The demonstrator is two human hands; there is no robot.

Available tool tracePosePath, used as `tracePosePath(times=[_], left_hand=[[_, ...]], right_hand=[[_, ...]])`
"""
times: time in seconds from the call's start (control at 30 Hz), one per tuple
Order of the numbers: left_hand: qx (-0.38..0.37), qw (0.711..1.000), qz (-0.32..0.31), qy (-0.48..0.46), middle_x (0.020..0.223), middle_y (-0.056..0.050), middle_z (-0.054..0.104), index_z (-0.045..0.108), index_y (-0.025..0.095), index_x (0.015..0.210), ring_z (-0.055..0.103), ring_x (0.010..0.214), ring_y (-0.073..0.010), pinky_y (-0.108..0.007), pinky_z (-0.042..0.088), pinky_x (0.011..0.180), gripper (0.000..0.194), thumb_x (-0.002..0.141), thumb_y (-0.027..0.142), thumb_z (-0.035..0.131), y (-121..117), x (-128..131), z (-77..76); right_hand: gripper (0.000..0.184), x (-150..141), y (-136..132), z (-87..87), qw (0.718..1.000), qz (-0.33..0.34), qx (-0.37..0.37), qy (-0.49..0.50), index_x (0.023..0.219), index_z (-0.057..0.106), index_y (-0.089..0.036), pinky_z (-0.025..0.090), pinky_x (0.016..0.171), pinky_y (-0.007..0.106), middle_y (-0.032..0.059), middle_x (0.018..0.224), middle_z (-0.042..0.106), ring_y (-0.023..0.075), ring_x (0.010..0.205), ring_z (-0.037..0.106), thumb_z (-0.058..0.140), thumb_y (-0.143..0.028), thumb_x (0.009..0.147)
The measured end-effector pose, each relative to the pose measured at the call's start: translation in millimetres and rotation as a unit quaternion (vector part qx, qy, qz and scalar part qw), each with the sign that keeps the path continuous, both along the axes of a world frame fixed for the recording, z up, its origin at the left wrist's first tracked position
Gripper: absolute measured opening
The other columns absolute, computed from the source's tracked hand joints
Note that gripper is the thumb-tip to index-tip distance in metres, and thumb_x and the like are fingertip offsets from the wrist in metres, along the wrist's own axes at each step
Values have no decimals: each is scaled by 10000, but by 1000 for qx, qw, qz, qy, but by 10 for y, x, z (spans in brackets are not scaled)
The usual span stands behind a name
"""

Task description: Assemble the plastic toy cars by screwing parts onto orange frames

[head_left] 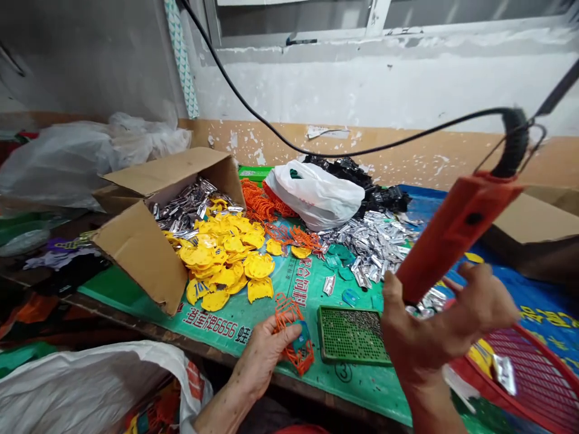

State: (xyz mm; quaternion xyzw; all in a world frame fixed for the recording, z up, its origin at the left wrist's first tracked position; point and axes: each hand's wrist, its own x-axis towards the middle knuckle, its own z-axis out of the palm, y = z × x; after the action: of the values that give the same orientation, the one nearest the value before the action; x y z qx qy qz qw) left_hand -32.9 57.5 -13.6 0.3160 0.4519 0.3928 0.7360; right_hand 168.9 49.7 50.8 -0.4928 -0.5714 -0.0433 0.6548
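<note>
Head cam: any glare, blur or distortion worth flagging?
Head view: wide-angle distortion tilts the window frame at the top; bright glints come off the silver metal pieces; light is soft and even, with only faint shadows; the orange handle in the right hand sits close to the lens and looks slightly soft.

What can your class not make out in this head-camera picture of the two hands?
- Head view: fingers and the orange plastic frame partly cover the blue-green piece in the left hand.
- Head view: the right hand hides the lower end of the orange-handled tool.
- Head view: a flap of the cardboard box hides part of its contents.
- Head view: the specks in the green perforated tray are too small to identify.
</note>
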Motion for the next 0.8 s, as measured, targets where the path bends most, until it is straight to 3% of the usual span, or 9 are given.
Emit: tracePosePath(times=[0.07,0.1,0.17,0.23,0.3,0.4,0.53,0.67,0.8], left_hand=[[7,1000,2,8,845,-51,728,750,160,926,630,703,-156,-280,512,693,417,601,404,840,18,0,-4],[10,1000,3,11,839,-46,728,751,161,925,624,695,-148,-264,499,682,412,605,407,837,24,0,-1],[10,1000,7,15,804,-31,721,746,162,928,605,660,-132,-242,478,650,412,623,429,822,31,-3,14],[3,1000,12,18,739,-15,698,733,161,924,581,620,-125,-241,470,622,417,654,474,787,27,-17,38],[-2,1000,10,14,730,-11,680,712,165,918,584,645,-140,-253,476,618,394,690,484,749,18,-45,61],[3,1000,-10,-8,791,-14,675,679,178,900,608,741,-165,-264,487,654,283,708,378,739,17,-103,79],[11,999,-39,-31,883,-30,679,643,184,956,622,779,-169,-278,497,685,271,730,309,725,62,-152,65],[3,998,7,-55,845,-20,653,654,174,947,593,728,-139,-251,495,651,293,712,315,759,111,-152,36],[-1,996,37,-86,759,6,609,677,186,838,559,699,-125,-225,477,627,181,768,349,714,114,-142,37]], right_hand=[[663,-32,79,-35,969,-136,22,-206,1368,387,-298,448,811,413,91,1150,529,279,1019,514,658,-123,788],[498,-34,147,-57,944,-134,-28,-299,1294,477,-245,442,836,423,103,1109,554,276,1005,516,604,-131,826],[286,-10,326,-120,876,-49,-211,-432,1148,579,-188,448,832,394,112,1035,603,249,957,528,465,-120,895],[242,38,526,-215,806,15,-329,-492,981,653,-176,456,786,354,107,968,641,239,930,547,453,-83,882],[223,91,702,-337,769,51,-372,-518,853,678,-177,462,748,325,97,925,659,233,930,570,503,-40,831],[155,137,871,-525,731,85,-414,-535,878,671,-164,490,764,326,76,993,658,211,964,593,548,-77,846],[165,84,934,-661,734,101,-436,-511,976,624,-137,521,810,377,48,1014,642,171,919,619,568,-275,905],[141,-83,839,-593,790,107,-418,-435,850,606,-132,493,746,331,78,861,642,188,834,617,475,-91,884],[204,-316,540,-404,845,143,-380,-349,1030,496,-197,477,673,260,37,849,623,169,767,619,341,-118,922]])
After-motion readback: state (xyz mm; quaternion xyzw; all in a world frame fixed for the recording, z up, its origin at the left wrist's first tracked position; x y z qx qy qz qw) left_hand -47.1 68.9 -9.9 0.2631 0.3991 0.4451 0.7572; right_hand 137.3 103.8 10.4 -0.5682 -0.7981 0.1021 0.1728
